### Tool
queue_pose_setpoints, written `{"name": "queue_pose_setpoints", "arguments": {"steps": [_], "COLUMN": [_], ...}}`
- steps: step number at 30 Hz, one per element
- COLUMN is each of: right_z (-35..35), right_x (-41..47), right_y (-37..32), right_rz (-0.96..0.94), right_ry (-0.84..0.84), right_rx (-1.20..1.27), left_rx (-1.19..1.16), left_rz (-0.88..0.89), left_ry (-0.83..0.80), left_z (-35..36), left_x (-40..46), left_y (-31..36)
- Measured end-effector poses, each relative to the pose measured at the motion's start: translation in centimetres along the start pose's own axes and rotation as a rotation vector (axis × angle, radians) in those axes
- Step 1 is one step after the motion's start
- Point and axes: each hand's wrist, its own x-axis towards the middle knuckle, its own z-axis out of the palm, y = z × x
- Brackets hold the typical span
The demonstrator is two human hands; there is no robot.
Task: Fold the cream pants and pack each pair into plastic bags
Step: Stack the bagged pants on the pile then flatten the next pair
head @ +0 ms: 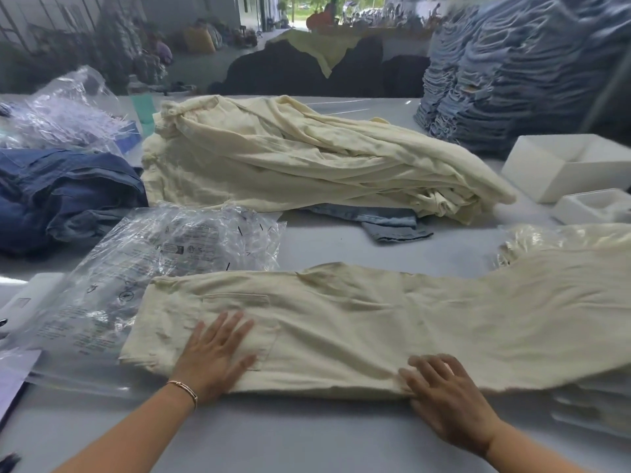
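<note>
A pair of cream pants (pixel 358 322) lies flat across the near part of the table, waist to the left, legs running off to the right. My left hand (pixel 218 349) rests flat on its back pocket with straight, spread fingers. My right hand (pixel 444 394) presses flat on the near edge of the pants. A heap of more cream pants (pixel 307 158) sits further back. A pile of clear plastic bags (pixel 143 268) lies left of the flat pair, partly under its waist. Bagged cream pants (pixel 563 237) lie at the right.
Dark blue denim (pixel 61 196) lies at the left. A tall stack of light jeans (pixel 512 73) stands at the back right. White boxes (pixel 566 165) sit at the right edge. A light denim piece (pixel 392 227) pokes out under the heap. More plastic bags (pixel 68 114) lie at back left.
</note>
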Motion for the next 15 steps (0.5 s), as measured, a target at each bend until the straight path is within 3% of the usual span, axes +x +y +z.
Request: {"name": "queue_pose_setpoints", "arguments": {"steps": [2, 4, 7, 10, 15], "right_z": [-0.9, -1.8, -2.7, -3.3, -4.0], "right_x": [-1.3, -2.1, -1.9, -1.6, -3.6], "right_y": [1.4, 2.5, 3.7, 5.0, 8.9], "right_rz": [0.091, 0.159, 0.311, 0.340, 0.261], "right_ry": [-0.053, -0.107, -0.179, -0.273, -0.382], "right_rx": [0.012, 0.021, 0.079, 0.027, 0.044], "left_rx": [-0.028, -0.103, -0.215, -0.249, -0.067], "left_rz": [-0.080, -0.096, 0.120, 0.243, 0.117], "left_ry": [-0.020, 0.107, 0.345, 0.223, -0.041], "left_z": [-0.9, -2.4, -3.8, -3.9, -0.1], "left_x": [0.3, 0.4, 1.4, 3.0, 5.6], "left_y": [1.5, 4.7, 11.2, 19.3, 26.8]}}
